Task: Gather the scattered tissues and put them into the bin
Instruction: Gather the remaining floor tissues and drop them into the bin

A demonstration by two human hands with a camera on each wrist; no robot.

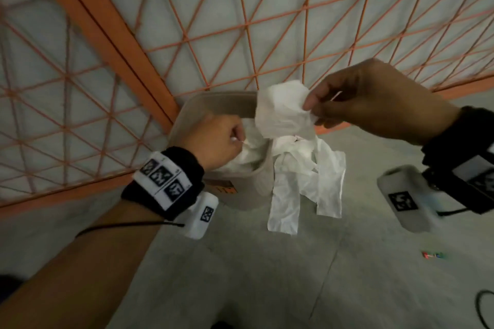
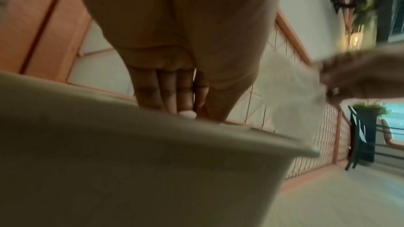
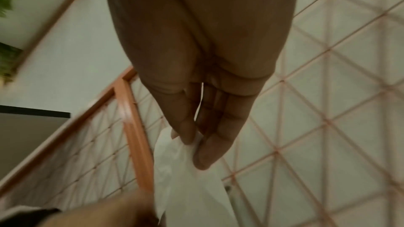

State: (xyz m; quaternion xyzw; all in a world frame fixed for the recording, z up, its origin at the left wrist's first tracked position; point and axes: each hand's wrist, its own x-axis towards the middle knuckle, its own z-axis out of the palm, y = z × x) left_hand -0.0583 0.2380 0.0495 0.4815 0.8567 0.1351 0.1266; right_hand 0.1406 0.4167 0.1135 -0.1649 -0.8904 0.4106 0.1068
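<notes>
At frame centre, beige bin [image 1: 187, 115] on grey concrete floor [image 1: 267, 275], orange lattice fence [image 1: 240, 21] behind. Right hand [image 1: 369, 99] pinching tissues [image 1: 283, 109] above rim; left hand [image 1: 216, 141] fingers curled on tissue inside bin.

An orange metal fence [image 1: 112, 43] with a diamond wire grid stands on the grey concrete floor [image 1: 267, 275]. A small colourful scrap [image 1: 433, 255] lies on the floor, and a black cable loop [image 1: 483, 307] shows at the lower right edge.
</notes>
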